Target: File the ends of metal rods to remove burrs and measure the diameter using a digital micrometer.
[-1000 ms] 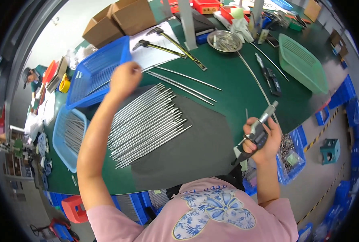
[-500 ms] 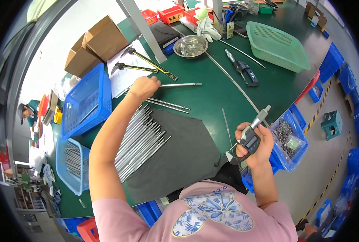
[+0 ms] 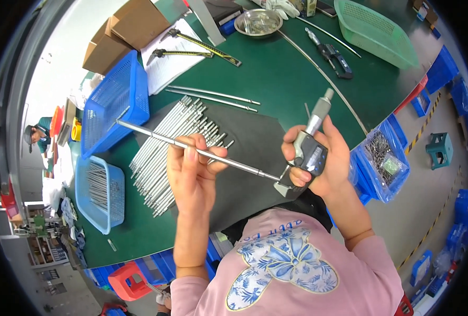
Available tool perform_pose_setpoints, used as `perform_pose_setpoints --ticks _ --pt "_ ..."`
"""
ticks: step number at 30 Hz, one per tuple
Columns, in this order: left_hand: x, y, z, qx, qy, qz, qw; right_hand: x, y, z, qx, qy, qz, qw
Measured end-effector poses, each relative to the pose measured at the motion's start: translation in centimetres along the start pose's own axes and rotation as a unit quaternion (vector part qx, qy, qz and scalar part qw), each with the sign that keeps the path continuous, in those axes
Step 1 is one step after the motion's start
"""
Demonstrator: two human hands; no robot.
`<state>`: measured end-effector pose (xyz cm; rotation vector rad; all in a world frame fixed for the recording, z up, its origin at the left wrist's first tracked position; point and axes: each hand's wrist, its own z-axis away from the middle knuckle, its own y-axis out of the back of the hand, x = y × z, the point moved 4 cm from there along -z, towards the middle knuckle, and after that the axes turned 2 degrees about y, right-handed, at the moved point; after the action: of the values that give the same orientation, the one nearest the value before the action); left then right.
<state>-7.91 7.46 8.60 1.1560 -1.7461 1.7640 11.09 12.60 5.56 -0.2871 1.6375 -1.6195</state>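
Between the fingers of my left hand [image 3: 192, 176] is a slim metal rod [image 3: 152, 134], slanting down to the right. Its right end lies at the jaws of a digital micrometer [image 3: 314, 152]; whether the jaws touch it I cannot tell. My right hand [image 3: 335, 160] is wrapped round the micrometer's frame, its silver thimble pointing up. Below my left hand, a row of similar rods [image 3: 163, 158] rests on a dark cloth [image 3: 239, 197]. Two more rods [image 3: 218, 96] lie beyond them on the green table.
On the left stand a blue basket [image 3: 139, 97] and a light blue basket [image 3: 115, 197] of rods. Two calipers [image 3: 207, 47] lie on paper. Farther back are a metal bowl [image 3: 239, 23], a second micrometer [image 3: 335, 57] and a green basket [image 3: 381, 45]. A blue bin [image 3: 397, 189] of metal parts sits right.
My left hand has come back from the far rods with one rod, now held across to the micrometer. My right hand has moved slightly up and left with the micrometer.
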Motion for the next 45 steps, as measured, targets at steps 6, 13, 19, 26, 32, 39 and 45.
perform_pose_setpoints --ticks 6,13,19,26,32,39,45 --pt "-1.1 0.9 3.1 0.038 -0.007 0.051 0.998 1.1 -1.6 -0.3 -0.008 -0.034 0.015 0.999" --pt "-1.1 1.1 3.7 0.033 0.018 0.070 0.997 1.4 -2.3 -0.2 -0.032 -0.040 0.006 0.999" --pt "-1.3 0.7 3.9 0.033 0.012 0.069 0.997 1.5 -2.2 -0.2 -0.025 -0.069 -0.002 0.997" --pt "-1.1 0.7 4.0 0.044 -0.007 0.028 0.999 1.5 -2.2 -0.2 -0.010 -0.076 0.023 0.997" --pt "-1.0 0.5 4.1 0.037 -0.012 0.005 0.999 1.5 -2.2 -0.2 -0.008 -0.079 0.031 0.996" --pt "-1.1 0.5 4.2 0.038 -0.005 0.004 0.999 1.5 -2.2 0.0 -0.003 -0.069 0.038 0.997" --pt "-1.2 0.4 4.2 0.032 -0.005 -0.007 0.999 1.3 -2.0 -0.1 0.000 -0.065 0.124 0.990"
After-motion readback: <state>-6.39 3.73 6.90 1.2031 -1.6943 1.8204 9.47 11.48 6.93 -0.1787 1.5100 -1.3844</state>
